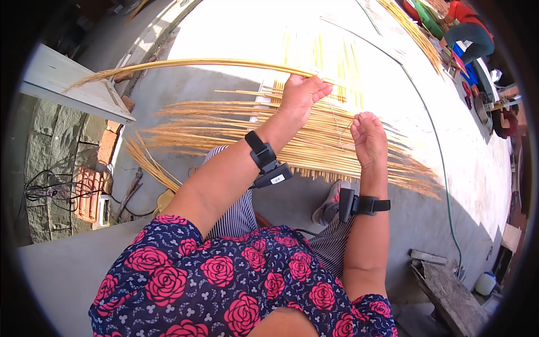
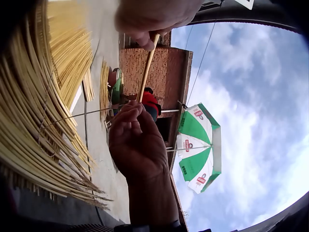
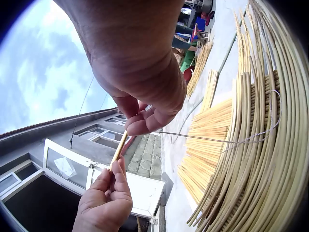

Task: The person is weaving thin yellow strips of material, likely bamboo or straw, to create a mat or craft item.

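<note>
Long stalks (image 1: 224, 62) with feathery tips are gripped by my left hand (image 1: 303, 98), raised above the layered stalk mat (image 1: 314, 135). In the left wrist view, a stalk (image 2: 147, 70) runs from my left hand (image 2: 157, 14) to the fingertips of my right hand (image 2: 140, 147). My right hand (image 1: 369, 139) pinches a thin string, which leads down to the mat. The right wrist view shows this string (image 3: 193, 137) taut at my right hand (image 3: 140, 72), with my left hand (image 3: 104, 200) holding the stalk (image 3: 118, 150) below it.
Loose stalks (image 1: 150, 164) lie at the left beside bricks and black cables. A green hose (image 1: 441, 146) crosses the concrete on the right. Weathered boards (image 1: 449, 292) stand at lower right. A person in red (image 1: 469, 28) bends at the far right. A white panel (image 1: 73, 84) is at left.
</note>
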Tool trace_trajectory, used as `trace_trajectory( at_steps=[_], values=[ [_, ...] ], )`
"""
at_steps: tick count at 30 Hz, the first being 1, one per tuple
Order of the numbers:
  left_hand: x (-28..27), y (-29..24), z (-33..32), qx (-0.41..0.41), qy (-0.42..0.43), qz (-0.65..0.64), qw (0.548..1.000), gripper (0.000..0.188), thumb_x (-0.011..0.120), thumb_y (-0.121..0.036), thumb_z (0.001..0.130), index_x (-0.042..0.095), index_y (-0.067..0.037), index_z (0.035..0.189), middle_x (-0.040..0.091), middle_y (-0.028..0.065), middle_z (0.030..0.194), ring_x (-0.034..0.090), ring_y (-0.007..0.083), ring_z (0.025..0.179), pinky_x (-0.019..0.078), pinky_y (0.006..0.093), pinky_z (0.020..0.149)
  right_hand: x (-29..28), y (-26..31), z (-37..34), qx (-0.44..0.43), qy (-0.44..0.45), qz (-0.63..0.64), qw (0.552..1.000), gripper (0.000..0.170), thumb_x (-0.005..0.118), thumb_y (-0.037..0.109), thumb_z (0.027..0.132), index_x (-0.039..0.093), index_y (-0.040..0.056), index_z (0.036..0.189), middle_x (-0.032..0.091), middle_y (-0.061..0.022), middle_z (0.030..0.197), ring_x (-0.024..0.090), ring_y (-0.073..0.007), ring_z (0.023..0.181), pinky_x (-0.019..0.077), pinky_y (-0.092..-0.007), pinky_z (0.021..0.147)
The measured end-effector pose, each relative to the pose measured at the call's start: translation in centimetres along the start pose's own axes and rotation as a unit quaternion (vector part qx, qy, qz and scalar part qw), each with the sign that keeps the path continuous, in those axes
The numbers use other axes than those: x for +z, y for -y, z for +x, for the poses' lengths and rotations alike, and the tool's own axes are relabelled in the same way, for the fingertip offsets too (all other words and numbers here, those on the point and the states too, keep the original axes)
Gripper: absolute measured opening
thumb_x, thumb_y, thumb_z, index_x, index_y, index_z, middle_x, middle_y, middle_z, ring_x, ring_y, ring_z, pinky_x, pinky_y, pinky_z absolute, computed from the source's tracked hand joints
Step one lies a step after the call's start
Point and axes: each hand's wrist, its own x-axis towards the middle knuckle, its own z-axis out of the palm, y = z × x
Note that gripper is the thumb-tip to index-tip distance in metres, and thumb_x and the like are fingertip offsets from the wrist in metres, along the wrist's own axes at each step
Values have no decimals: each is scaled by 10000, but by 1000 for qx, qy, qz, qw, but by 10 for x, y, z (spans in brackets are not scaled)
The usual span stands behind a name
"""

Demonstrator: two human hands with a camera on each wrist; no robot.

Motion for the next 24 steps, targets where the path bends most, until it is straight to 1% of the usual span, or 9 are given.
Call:
trace_trajectory(
  at_steps=[4,6,9,13,16,20,21,22,24],
  values=[
    [2,6,-2,-39,14,-6,999,143,570,-77,884,498,0,980,591,144,975,622,236,889,540,338,823,3,4,-2,-29,-18,31,999,114,600,69,867,544,27,957,604,-35,797,602,-86,694,549,-200,622],
    [4,9,-5,-38,28,-11,999,163,585,-89,875,507,0,988,590,131,953,620,214,859,546,323,796,4,5,-1,-34,-33,37,998,134,604,77,868,549,21,978,602,-34,796,602,-86,698,549,-196,620],
    [5,13,-11,-43,53,-14,998,158,591,-95,872,514,-16,985,595,128,953,619,198,843,549,315,780,-1,4,1,-56,-38,62,996,128,610,94,869,553,21,957,598,-35,785,600,-88,689,548,-189,612],
    [8,12,-17,-62,81,-10,995,136,591,-96,873,511,-38,967,606,148,984,620,196,847,549,312,779,-4,4,3,-60,-39,78,994,122,623,113,864,550,23,902,595,-34,766,593,-83,671,543,-183,591],
    [6,10,-14,-85,89,3,992,133,578,-99,885,494,-48,975,604,183,1039,629,216,894,545,319,819,-8,5,6,-49,-18,99,994,117,625,110,863,549,24,891,594,-33,759,593,-85,667,541,-181,586],
    [7,7,-16,-89,113,4,990,143,577,-95,884,498,-42,991,599,180,1059,627,222,907,541,317,834,-6,8,2,-42,-15,138,989,99,621,98,863,575,12,879,606,-43,776,592,-90,659,542,-185,589],
    [6,6,-17,-90,112,5,990,148,579,-100,883,501,-39,993,596,181,1066,624,226,914,539,319,837,-6,8,0,-42,-10,149,988,81,618,76,861,584,5,880,614,-52,791,594,-94,670,544,-192,596],
    [7,8,-18,-92,114,5,989,153,582,-105,882,505,-37,996,593,182,1074,622,230,921,537,320,840,-6,8,2,-40,-36,156,986,63,616,46,853,581,3,883,613,-61,794,596,-100,682,545,-199,608],
    [7,10,-20,-103,117,-2,988,165,588,-116,880,510,-33,1000,589,180,1078,616,238,939,533,326,847,-10,7,6,-37,-57,167,984,66,619,22,842,577,-6,885,611,-63,792,599,-110,693,545,-210,625]
  ],
)
